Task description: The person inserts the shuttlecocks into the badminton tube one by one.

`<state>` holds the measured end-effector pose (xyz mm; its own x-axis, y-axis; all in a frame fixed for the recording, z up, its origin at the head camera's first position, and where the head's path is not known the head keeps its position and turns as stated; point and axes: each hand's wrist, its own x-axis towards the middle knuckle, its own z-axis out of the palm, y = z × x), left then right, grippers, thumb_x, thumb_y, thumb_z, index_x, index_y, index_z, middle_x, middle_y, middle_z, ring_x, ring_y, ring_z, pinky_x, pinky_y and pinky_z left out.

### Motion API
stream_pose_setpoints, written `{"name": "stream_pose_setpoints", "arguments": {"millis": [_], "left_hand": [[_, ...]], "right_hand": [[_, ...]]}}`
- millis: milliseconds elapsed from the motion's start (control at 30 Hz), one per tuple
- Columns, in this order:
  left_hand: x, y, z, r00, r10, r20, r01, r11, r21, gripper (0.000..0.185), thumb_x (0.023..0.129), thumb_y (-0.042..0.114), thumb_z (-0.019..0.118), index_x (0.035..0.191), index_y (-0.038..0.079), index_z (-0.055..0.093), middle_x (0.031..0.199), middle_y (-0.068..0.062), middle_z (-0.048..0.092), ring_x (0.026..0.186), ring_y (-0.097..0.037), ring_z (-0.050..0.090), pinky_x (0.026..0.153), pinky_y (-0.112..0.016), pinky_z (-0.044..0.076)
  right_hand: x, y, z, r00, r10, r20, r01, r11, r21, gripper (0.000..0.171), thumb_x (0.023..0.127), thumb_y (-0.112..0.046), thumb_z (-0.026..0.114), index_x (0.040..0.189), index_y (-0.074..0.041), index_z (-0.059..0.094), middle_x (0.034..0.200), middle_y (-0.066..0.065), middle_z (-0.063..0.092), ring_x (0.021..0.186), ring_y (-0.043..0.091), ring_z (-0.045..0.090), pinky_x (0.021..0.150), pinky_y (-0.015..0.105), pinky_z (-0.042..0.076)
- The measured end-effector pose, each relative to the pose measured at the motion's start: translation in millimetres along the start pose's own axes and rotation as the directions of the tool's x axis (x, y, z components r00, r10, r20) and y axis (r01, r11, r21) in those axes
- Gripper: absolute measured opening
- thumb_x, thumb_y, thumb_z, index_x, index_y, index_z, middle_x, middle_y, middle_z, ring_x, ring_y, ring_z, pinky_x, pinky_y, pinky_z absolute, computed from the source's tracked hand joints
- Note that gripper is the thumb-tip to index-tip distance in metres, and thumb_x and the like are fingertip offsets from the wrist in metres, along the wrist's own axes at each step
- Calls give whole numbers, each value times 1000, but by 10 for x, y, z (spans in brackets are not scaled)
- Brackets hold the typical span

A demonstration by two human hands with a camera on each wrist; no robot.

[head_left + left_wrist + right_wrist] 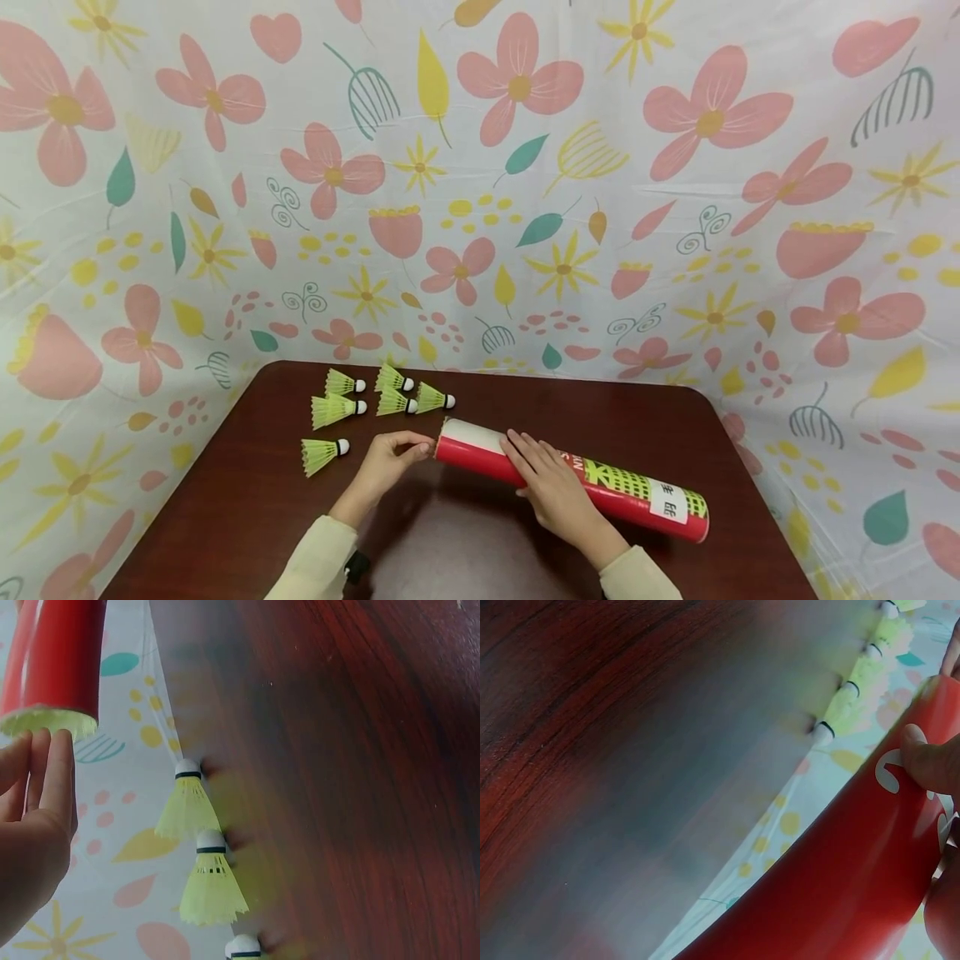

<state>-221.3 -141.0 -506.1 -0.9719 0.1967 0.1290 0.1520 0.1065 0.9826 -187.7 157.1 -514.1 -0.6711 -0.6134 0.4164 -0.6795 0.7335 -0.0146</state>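
A red tube with a white band at its open end lies across the dark wooden table. My right hand lies over the tube's middle and grips it, the thumb pressed on the red wall. My left hand is at the tube's open mouth. In the left wrist view its straight fingers touch the yellow-green skirt of a shuttlecock that sits in the mouth of the tube.
Several loose yellow-green shuttlecocks lie behind the tube's mouth, with one apart, left of my left hand. A few of them show in the left wrist view. Flowered cloth walls the table on three sides.
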Motion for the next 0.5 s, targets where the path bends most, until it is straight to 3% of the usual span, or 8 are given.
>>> {"name": "stream_pose_setpoints", "arguments": {"millis": [167, 333, 500], "left_hand": [[3, -57, -97, 991, -23, -135, 23, 1000, -4, 17, 89, 1, 66, 102, -9, 69, 100, -24, 69, 90, -28, 69, 82, -38, 54], [-26, -56, -235, 967, -58, -250, 56, 998, -17, 17, 91, 1, 64, 104, -8, 69, 96, -19, 70, 82, -11, 69, 81, -34, 55], [-79, -28, -413, 938, -63, -340, 88, 994, 60, 18, 91, 4, 65, 107, -4, 69, 100, -18, 70, 82, -8, 67, 78, -29, 55]], "right_hand": [[-15, 17, -4, 1000, 2, 0, -2, 1000, -1, 90, 77, -16, 81, 152, -11, 30, 152, 10, 35, 136, 28, 38, 107, 48, 35], [-34, 26, -6, 1000, -8, -11, 8, 1000, -3, 89, 77, -16, 80, 151, -10, 31, 152, 11, 35, 135, 29, 39, 107, 48, 35], [-53, 26, -17, 1000, -17, -25, 17, 1000, -1, 89, 76, -15, 81, 150, -8, 33, 150, 13, 38, 135, 30, 40, 105, 49, 36]]}}
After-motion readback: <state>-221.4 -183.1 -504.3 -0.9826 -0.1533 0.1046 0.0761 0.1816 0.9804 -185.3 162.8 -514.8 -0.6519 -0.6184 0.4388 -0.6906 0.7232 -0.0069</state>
